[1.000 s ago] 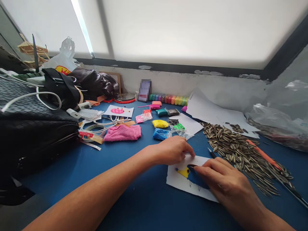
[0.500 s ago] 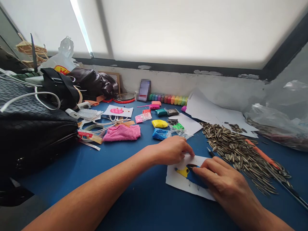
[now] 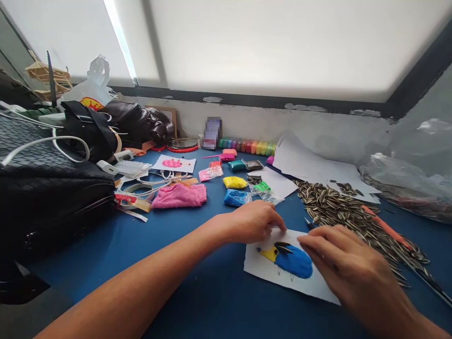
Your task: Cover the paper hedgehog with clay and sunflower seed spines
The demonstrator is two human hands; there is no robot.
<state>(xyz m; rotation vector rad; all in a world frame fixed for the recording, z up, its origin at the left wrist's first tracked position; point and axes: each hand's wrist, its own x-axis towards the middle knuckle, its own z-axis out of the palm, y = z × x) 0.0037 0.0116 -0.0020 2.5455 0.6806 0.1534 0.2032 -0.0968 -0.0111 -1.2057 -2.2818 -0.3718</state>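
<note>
On the blue tabletop lies a white paper (image 3: 259, 263) with a hedgehog-like figure in modelling clay: a blue clay body (image 3: 294, 262) and a yellow clay pointed head (image 3: 269, 254). Dark striped sunflower seeds (image 3: 283, 246) stand at the top front of the body, by the head. My left hand (image 3: 259, 221) rests at the paper's upper edge, fingertips pressing down and nothing gripped. Over the paper's right side, my right hand (image 3: 348, 263) has its fingers pinched together; whether anything is in them is hidden. Thin leg outlines show under the body.
A heap of sunflower seeds (image 3: 332, 207) spreads at the right, with a pen (image 3: 309, 223) and an orange-handled tool (image 3: 384, 228) beside it. Clay packets (image 3: 235, 182), a pink cloth (image 3: 180, 195) and another clay picture (image 3: 173, 163) lie farther back. A black bag (image 3: 52, 197) stands left.
My right hand has lifted off the seeds on the clay body and moved right, uncovering the blue body. My left hand stays on the paper's upper edge.
</note>
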